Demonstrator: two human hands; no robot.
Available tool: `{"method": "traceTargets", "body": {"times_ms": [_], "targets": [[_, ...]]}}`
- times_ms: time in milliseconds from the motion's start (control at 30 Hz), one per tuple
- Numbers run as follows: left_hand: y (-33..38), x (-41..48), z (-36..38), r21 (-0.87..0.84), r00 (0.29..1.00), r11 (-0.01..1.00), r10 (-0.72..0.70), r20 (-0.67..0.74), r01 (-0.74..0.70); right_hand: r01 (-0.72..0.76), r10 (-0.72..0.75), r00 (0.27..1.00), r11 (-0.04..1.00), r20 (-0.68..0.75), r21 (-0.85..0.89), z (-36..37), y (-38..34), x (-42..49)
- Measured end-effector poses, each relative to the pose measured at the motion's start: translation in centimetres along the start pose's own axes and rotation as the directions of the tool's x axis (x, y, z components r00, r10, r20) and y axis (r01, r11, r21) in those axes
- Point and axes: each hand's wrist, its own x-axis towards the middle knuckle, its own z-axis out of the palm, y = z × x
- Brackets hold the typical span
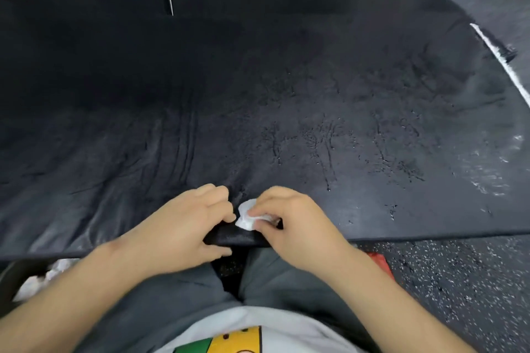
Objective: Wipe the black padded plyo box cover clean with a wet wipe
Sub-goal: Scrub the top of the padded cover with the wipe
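The black padded plyo box cover (258,80) fills most of the view, wrinkled on the left and streaked with wet marks on the right. At its near edge my right hand (295,226) pinches a small crumpled white wet wipe (246,216) against the cover. My left hand (189,223) lies right beside it, its fingers curled over a black strap or fold (232,236) at the cover's front edge, fingertips almost touching the wipe.
Speckled black rubber floor (447,281) lies to the right and below the cover. A white stripe (499,57) runs along the cover's far right edge. A dark bin with white crumpled material (34,284) sits at my lower left. A red object (380,262) peeks out by my right forearm.
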Motion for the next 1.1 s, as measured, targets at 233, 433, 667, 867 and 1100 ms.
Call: {"method": "traceTargets", "body": {"times_ms": [233, 433, 667, 867, 1100], "targets": [[0.2, -0.2, 0.5, -0.239, 0.986, 0.969, -0.094, -0.136, 0.06, 0.064, -0.063, 0.998, 0.991, 0.015, -0.12, 0.7, 0.3, 0.0], [-0.2, 0.0, 0.7, -0.322, 0.973, 0.944, -0.142, -0.182, 0.078, 0.018, -0.042, 0.99, 0.985, -0.136, -0.173, 2.1, -0.2, 1.9], [-1.7, 1.1, 0.7, -0.272, 0.947, 0.951, -0.215, -0.238, 0.148, -0.066, 0.041, 0.978, 0.991, -0.207, -0.116, -0.5, 1.4, 5.8], [-2.2, 2.9, 1.2, -0.245, 0.926, 0.938, -0.303, -0.224, 0.247, -0.02, 0.012, 0.999, 0.981, -0.039, -0.194, 0.5, 0.3, 4.6], [-2.2, 4.8, 0.9, -0.162, 0.94, 0.95, -0.295, -0.174, 0.268, -0.089, 0.04, 0.971, 0.975, -0.238, -0.202, -0.2, 3.4, 8.4]]}}
